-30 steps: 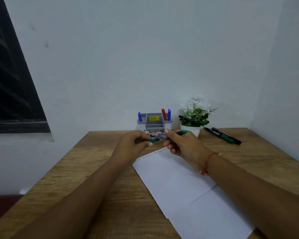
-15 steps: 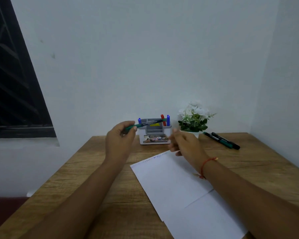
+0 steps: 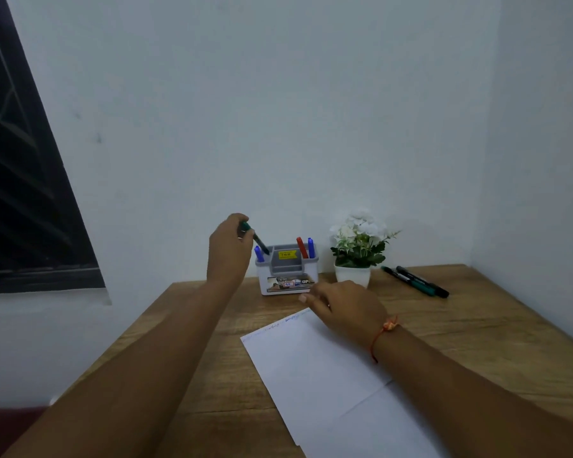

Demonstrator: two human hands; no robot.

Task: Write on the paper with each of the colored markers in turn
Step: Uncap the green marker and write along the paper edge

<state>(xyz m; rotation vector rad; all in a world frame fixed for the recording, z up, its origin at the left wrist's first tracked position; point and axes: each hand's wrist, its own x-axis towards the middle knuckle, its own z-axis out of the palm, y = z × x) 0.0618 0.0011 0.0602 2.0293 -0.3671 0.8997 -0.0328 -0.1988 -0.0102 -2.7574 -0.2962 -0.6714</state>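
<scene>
Half a second ago the left hand (image 3: 227,251) held the green marker (image 3: 256,239) nearly level in front of the holder; now the hand has risen above the holder's left end and the marker is tipped steeply. Its long axis runs from the fingers down and to the right, dark lower end pointing into the left slot of the grey pen holder (image 3: 286,271), just beside the blue marker (image 3: 259,253) standing there. The left grip is pinched around the marker's upper end. The barrel looks green at the top and dark lower down; whether it is capped I cannot tell.

The holder also carries a red marker (image 3: 301,247) and a second blue marker (image 3: 311,247), both upright on its right side. In front, the white paper (image 3: 315,368) lies slanted on the wooden counter (image 3: 460,335), faint writing along its far edge. The right hand (image 3: 343,307), lower than before, hovers at the paper's far corner, its grip loosely spread and holding nothing. Past the potted white flowers (image 3: 359,246), two dark markers (image 3: 417,281) lie side by side on the counter.
</scene>
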